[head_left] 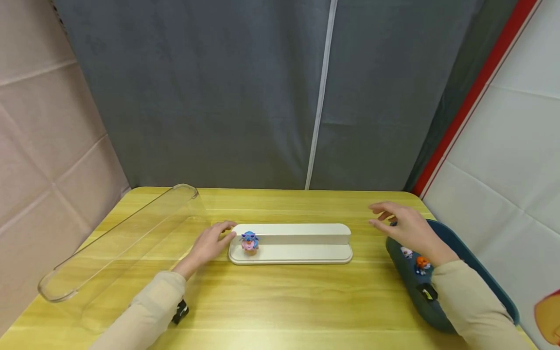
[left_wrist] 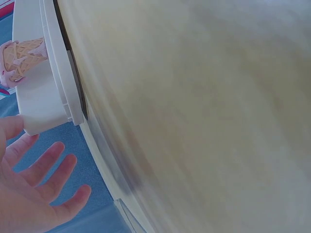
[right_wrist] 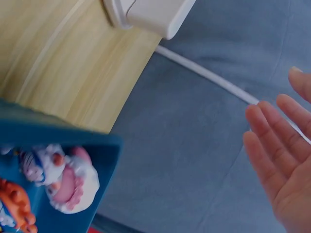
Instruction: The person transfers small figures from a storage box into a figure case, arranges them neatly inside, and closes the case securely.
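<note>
A white stepped display base (head_left: pixel 297 252) lies in the middle of the table. On its left end stands a small figurine (head_left: pixel 250 243) with a blue top and a waffle-cone bottom. My left hand (head_left: pixel 212 244) is at the base's left end, fingers spread, fingertips right at its edge; the left wrist view shows the cone part of the figurine (left_wrist: pixel 24 60) beyond the thumb. My right hand (head_left: pixel 409 231) is raised over the far end of a dark teal bin (head_left: pixel 470 262), fingers loosely bent with nothing between them. Several small figurines (right_wrist: pixel 73 187) lie in the bin.
A clear plastic cover (head_left: pixel 127 243) stands at the left of the wooden table (head_left: pixel 280 301), beside my left forearm. Near that sleeve lies a small black object (head_left: pixel 180 311). A grey curtain (head_left: pixel 218 97) hangs behind the table, with white panels (head_left: pixel 516 146) at the right.
</note>
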{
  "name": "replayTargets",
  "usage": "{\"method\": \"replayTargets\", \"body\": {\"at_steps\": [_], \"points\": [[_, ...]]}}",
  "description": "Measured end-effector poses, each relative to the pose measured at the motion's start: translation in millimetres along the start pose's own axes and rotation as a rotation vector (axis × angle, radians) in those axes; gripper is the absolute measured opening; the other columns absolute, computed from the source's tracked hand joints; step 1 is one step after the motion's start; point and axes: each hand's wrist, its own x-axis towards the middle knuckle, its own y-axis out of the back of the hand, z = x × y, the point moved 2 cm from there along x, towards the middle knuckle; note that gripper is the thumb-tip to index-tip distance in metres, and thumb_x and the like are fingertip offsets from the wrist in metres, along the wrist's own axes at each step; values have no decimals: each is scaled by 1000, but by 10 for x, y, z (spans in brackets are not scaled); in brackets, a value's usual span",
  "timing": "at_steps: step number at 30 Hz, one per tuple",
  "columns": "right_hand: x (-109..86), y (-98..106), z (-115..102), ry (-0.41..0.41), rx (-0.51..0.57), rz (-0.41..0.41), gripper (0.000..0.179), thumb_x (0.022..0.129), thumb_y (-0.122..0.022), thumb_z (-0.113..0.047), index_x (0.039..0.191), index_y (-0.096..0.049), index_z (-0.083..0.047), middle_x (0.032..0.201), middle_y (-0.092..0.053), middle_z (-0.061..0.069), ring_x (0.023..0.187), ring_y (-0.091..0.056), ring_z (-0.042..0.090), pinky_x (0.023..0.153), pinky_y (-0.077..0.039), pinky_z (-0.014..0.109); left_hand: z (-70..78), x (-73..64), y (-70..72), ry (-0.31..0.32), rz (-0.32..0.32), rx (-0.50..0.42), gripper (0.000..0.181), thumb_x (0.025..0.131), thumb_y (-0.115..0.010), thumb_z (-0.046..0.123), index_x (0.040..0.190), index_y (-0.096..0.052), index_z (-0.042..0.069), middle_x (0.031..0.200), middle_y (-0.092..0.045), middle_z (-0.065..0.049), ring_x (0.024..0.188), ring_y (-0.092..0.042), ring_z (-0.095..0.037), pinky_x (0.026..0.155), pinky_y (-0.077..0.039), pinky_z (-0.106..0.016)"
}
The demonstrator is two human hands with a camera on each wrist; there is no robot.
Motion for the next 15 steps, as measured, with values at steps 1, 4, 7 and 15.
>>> {"method": "replayTargets", "body": {"at_steps": [1, 4, 7, 15], "points": [[-11, 6, 25, -5, 4, -1, 36, 83, -62, -24, 113, -57, -4, 106, -58, 11, 81, -57, 19, 69, -47, 41, -1, 1, 0, 1, -1, 1, 32, 90, -51, 26, 118, -54, 9, 111, -55, -14, 100, -51, -32, 80, -40, -48], [-36, 22, 98, -23, 17, 0, 35, 84, -61, -22, 114, -56, -3, 106, -58, 13, 82, -57, 21, 69, -47, 42, -4, 6, 1, 4, -3, -2, 32, 90, -52, 25, 118, -54, 9, 111, -55, -15, 100, -51, -32, 80, -40, -48], [-56, 28, 171, -39, 24, 8, 36, 85, -60, -23, 114, -55, -3, 103, -58, 13, 81, -57, 21, 69, -48, 42, -8, 9, 2, 6, -3, -3, 32, 90, -52, 25, 118, -54, 8, 111, -55, -15, 100, -51, -32, 81, -40, -48], [-138, 37, 376, -46, 48, 25, 35, 85, -59, -27, 114, -56, -6, 98, -60, 9, 80, -57, 20, 67, -48, 40, -4, -1, 13, -5, -1, 2, 32, 90, -52, 24, 117, -54, 8, 109, -56, -15, 99, -52, -32, 80, -40, -48]]}}
